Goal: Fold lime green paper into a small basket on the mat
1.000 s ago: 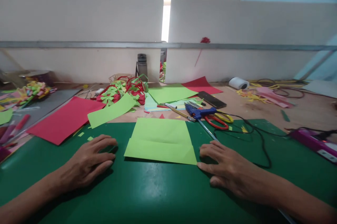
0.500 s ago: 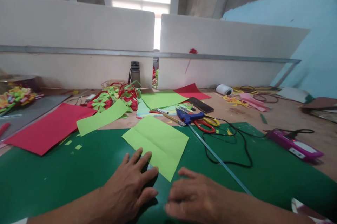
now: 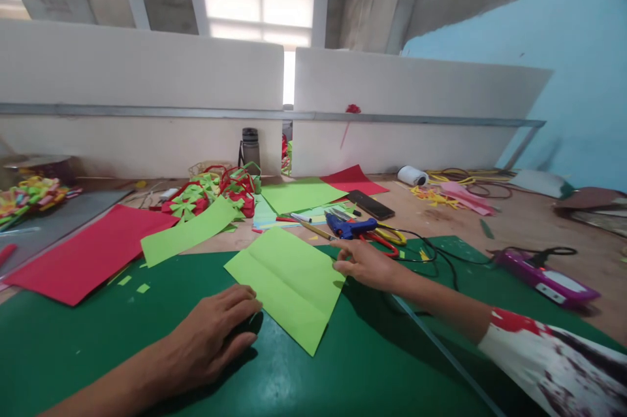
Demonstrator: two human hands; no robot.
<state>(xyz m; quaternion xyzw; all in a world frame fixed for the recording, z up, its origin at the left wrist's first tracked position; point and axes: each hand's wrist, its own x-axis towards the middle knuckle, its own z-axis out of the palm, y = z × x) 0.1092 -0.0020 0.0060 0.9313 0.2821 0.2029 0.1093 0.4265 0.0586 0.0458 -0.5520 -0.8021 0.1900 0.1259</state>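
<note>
A light-green paper sheet (image 3: 289,286) with a faint crease lies flat on the green mat (image 3: 161,319). My left hand (image 3: 215,329) rests on the mat at the sheet's lower-left edge, fingers loosely bent and thumb apart, holding nothing. Over the sheet's right corner is my right hand (image 3: 367,263), thumb and index finger apart. Its index fingertip is at the near end of a thin brownish pen-like tool (image 3: 313,229); whether they touch I cannot tell. Just beyond this hand are a blue glue gun (image 3: 349,227) and scissors (image 3: 389,247) with red and yellow handles, partly hidden.
A red sheet (image 3: 98,250) and a green strip (image 3: 189,234) lie at left. Red and green paper crafts (image 3: 210,195) and a bottle (image 3: 250,150) stand behind. A phone (image 3: 371,204), black cord and purple power strip (image 3: 546,278) are at right. A clear ruler-like strip (image 3: 441,348) crosses the mat.
My right hand has moved forward from the near edge of the sheet to its right corner by the pen-like tool. My left hand has slid back left, off the sheet's edge, its fingers more bent.
</note>
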